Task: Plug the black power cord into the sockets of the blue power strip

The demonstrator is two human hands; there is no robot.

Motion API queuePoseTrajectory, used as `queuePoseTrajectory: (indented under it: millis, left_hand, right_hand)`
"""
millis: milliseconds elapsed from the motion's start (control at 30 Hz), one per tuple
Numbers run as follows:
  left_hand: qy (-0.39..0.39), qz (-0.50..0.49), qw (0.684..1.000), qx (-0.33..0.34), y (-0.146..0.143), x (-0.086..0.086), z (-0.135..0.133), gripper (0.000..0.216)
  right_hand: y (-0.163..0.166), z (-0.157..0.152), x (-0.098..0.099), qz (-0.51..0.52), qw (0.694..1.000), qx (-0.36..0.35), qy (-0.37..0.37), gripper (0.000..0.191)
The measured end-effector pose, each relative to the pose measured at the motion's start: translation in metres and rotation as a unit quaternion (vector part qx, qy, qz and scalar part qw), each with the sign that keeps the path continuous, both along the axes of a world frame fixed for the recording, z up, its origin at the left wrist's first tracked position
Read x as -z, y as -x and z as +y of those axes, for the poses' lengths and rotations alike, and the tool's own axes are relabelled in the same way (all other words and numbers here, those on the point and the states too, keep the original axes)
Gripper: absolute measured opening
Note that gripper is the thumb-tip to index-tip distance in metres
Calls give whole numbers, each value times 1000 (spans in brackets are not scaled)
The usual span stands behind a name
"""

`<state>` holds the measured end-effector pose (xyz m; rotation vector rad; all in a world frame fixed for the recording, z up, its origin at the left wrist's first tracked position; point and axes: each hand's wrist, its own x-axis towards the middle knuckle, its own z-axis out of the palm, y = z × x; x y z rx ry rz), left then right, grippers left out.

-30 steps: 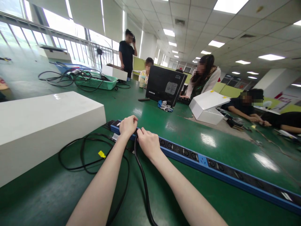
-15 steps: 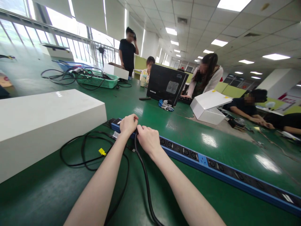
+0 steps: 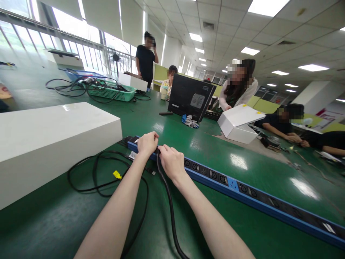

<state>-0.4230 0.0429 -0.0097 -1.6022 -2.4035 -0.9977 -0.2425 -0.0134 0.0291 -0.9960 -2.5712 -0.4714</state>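
A long blue power strip (image 3: 211, 175) with black sockets runs slantwise across the green table. Near its far left end, my left hand (image 3: 147, 144) is closed over the strip, the fingers curled round its far side and partly hidden. My right hand (image 3: 172, 161) is closed just beside it on the end of a thick black power cord (image 3: 169, 201), right against the strip. My fingers cover the plug, so I cannot tell how far it sits in a socket. The cord hangs down between my forearms toward the bottom edge.
Thin black cable (image 3: 95, 172) with a yellow tag (image 3: 117, 175) lies coiled left of my arms. A large white box (image 3: 59, 140) stands at left. Beyond are a green basket (image 3: 115, 94) of cables, a black computer case (image 3: 190, 95), gloves (image 3: 190, 121), an open white box (image 3: 237, 126) and several people.
My right hand and the cord's end have shifted very slightly right. My left hand stays in place. The co-worker behind the computer case has moved a little and straightened up.
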Motion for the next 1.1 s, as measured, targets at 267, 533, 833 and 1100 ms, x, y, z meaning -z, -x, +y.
queuePoseTrajectory:
  millis: [267, 533, 833, 1100]
  left_hand:
    - [1, -9, 1000, 3, 0, -2, -2, 26]
    - [0, -29, 999, 24, 1, -4, -3, 26]
    - [54, -92, 974, 198, 23, -25, -5, 24]
    - [188, -52, 910, 366, 19, -51, -22, 41]
  right_hand:
    - [-12, 12, 7, 1, 999, -40, -18, 39]
    - [-51, 12, -54, 276, 955, -74, 76, 35]
    - [-97, 13, -13, 120, 991, -1, 64, 33]
    - [-109, 10, -27, 123, 978, -25, 168, 31]
